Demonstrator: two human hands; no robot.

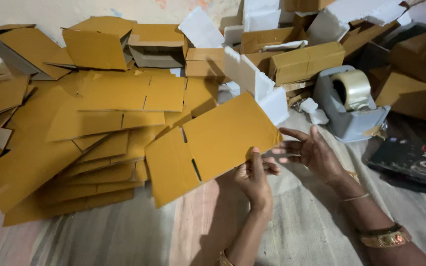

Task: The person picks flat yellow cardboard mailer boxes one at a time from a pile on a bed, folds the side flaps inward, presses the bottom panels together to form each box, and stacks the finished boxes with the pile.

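Cardboard blank (213,148): centre frame, flat, held up
Left hand (253,178): pinching blank's lower right edge
Right hand (311,150): fingers spread, holding nothing, beside blank
Tape dispenser (351,106): upper right

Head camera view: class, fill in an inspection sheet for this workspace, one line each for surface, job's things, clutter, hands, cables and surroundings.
Surface: striped cloth spread over the floor, with bare patches near the person.
Job's things: flat brown cardboard blank, slotted, held up at a tilt; pile of flat blanks to its left.
Clutter: folded cartons, white foam pieces, grey tape dispenser holding a clear roll, dark printed package.
Hands: left hand pinches the blank's lower edge; right hand open, fingers spread, beside the blank's right edge; contact cannot be told.
Cables: nothing seen.
Surroundings: pale wall behind the pile; no other person seen.
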